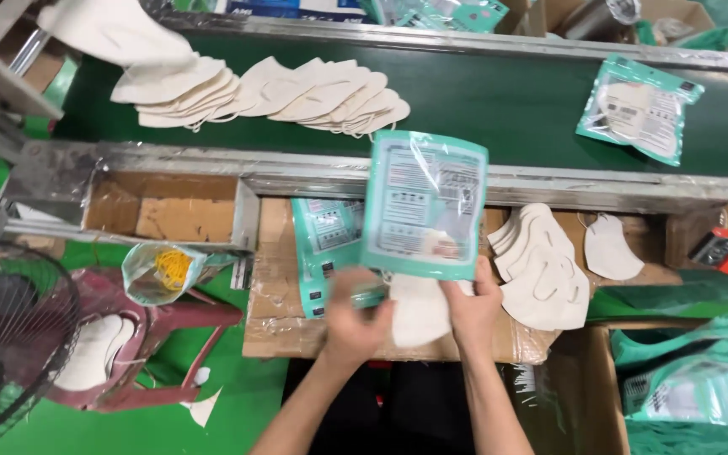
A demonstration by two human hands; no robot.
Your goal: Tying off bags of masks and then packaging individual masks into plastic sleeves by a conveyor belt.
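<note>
A long green conveyor belt (499,101) is seen across the top, with a row of white masks (271,93) and one sealed teal pouch (640,107) on it. Below, on a cardboard surface (284,312), a stack of teal pouches (326,240) is laid. A teal rectangular pouch (425,205) is held upright, a white mask (419,307) under it, gripped by the left hand (354,318) and right hand (472,307).

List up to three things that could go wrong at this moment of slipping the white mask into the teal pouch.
1. The teal pouch is pinched only at its lower edge by the right hand, so it might slip or flop.
2. The white mask, half inside and steadied by the left hand, may crease.
3. The loose mask pile nearby could get knocked.
</note>
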